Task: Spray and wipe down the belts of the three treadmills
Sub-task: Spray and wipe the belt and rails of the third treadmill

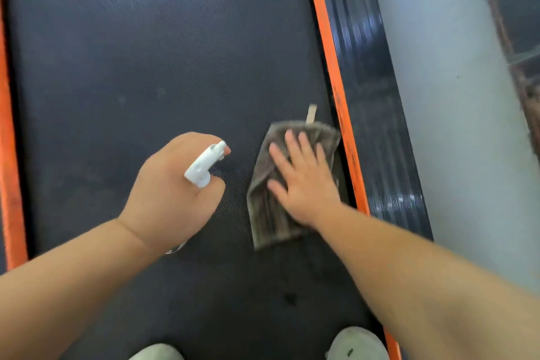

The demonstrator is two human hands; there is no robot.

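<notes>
Wiping the treadmill belt (146, 52): cloth (268, 213) under my right hand (304, 181), spray bottle (204, 165) in my left hand (172, 193).
The striped cloth lies on the belt just beside its right orange edge strip (336, 90), blurred, with my right hand pressing it flat, fingers straight. My left hand curls round the spray bottle over the belt's middle. Only its white nozzle head shows, the body hidden under my fist. My shoes (359, 343) stand at the belt's near end, cut off by the frame.

Dark belt (146, 52), orange edge strips (330, 67)
</notes>
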